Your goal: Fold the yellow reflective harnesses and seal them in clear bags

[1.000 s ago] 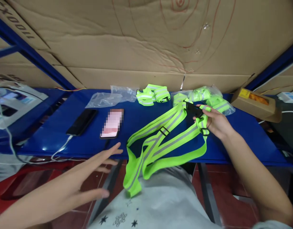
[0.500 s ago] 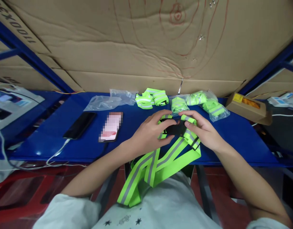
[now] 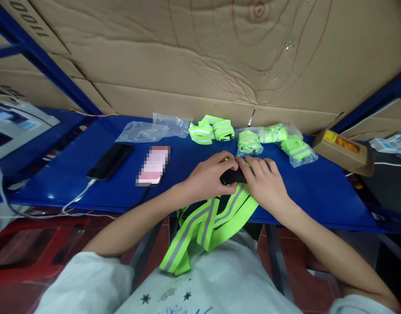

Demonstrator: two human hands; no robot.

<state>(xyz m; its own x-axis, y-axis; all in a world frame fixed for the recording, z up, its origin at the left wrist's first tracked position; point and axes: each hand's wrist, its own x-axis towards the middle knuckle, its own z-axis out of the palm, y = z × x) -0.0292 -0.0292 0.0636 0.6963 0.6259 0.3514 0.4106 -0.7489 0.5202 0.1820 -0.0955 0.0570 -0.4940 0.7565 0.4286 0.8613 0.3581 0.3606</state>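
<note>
My left hand (image 3: 213,175) pinches the black buckle (image 3: 233,175) between thumb and fingers. My right hand (image 3: 266,181) curls closed over its other end, neon-green reflective strap (image 3: 186,235) trailing below.

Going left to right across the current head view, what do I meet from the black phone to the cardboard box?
Black phone → phone with pinkish screen → left hand → black buckle → right hand → cardboard box.

Likely a workshop or packing room, though little shows beyond the blue bench (image 3: 321,194): cardboard sheeting (image 3: 148,56) stands past the left hand (image 3: 211,175), bagged neon straps (image 3: 249,142) just beyond the right hand (image 3: 265,181).
</note>
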